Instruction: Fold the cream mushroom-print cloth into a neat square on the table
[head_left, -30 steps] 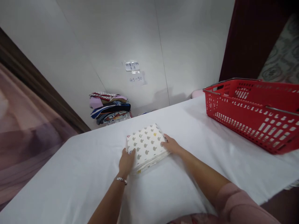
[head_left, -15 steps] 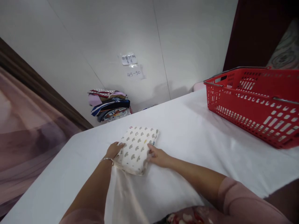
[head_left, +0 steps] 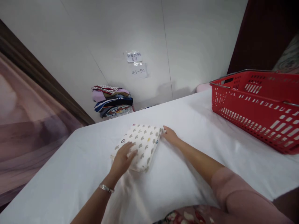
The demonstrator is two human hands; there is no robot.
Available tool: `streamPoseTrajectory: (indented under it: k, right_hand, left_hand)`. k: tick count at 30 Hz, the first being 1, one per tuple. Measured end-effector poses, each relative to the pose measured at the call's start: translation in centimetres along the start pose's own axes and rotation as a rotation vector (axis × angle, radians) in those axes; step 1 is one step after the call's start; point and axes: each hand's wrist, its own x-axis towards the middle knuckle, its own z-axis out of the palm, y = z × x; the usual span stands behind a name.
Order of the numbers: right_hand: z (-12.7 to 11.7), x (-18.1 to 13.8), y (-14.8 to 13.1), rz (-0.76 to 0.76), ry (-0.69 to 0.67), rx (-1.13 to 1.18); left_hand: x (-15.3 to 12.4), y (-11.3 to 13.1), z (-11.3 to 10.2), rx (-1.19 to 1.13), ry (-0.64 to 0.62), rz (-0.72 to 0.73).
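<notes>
A folded white cloth [head_left: 146,133] printed with grey mushroom-like shapes and a few coloured ones lies on the white-covered table. Its kind, garment or blanket, does not show. My left hand [head_left: 123,157] rests on the cloth's near left part, fingers apart and stretched out. At the far right corner of the cloth is my right hand [head_left: 171,135], its fingers extended alongside the edge; the fingertips look apart from one another, and part of them is hidden.
A red plastic basket [head_left: 252,109] with metal handles stands on the table [head_left: 191,121] at the right. Behind the far table edge is a stack of folded clothes [head_left: 113,101]. Paper signs [head_left: 138,71] hang on the wall. A sheer pink curtain [head_left: 30,130] hangs at the left.
My left hand has moved from the cloth's left edge onto its top. My right hand has slid along the right edge to the far corner. The view has shifted slightly.
</notes>
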Motion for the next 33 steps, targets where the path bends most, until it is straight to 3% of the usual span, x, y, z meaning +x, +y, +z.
streamPoseTrajectory:
  k: [4, 9, 13, 17, 21, 25, 28, 31, 33]
  right_hand:
    - [0.8, 2.8, -0.2, -0.054, -0.051, -0.018]
    - [0.1, 4.1, -0.7, -0.136, -0.121, -0.011]
    - [-3.0, 2.9, -0.5, -0.148, -0.163, 0.039]
    - [-6.1, 0.6, 1.7, -0.078, -0.115, 0.076]
    - [-6.7, -1.1, 4.5, -0.029, -0.001, -0.067]
    - [-6.4, -1.6, 5.3, -0.066, 0.003, -0.194]
    - [-6.2, -2.4, 4.5, -0.194, 0.035, -0.335]
    - [-5.3, -4.2, 2.1, -0.448, 0.097, -0.398]
    - [-4.1, -6.0, -0.2, -0.634, 0.046, -0.353]
  left_hand:
    - [-2.5, 0.5, 2.2, -0.015, -0.044, -0.022]
    - [-3.0, 0.1, 3.2, -0.022, -0.053, -0.038]
    - [-3.3, 1.0, 2.8, -0.012, -0.104, -0.02]
    - [-3.5, 3.3, 2.9, -0.054, -0.18, 0.073]
    - [-3.1, 5.1, 3.4, -0.084, -0.21, 0.088]
    - [-3.2, 5.7, 3.2, -0.121, -0.192, 0.066]
    - [-4.1, 6.1, 2.7, -0.168, -0.149, 0.047]
    - [-5.0, 6.1, 2.4, -0.206, -0.085, 0.038]
    - [-5.2, 5.4, 2.4, -0.213, 0.01, -0.018]
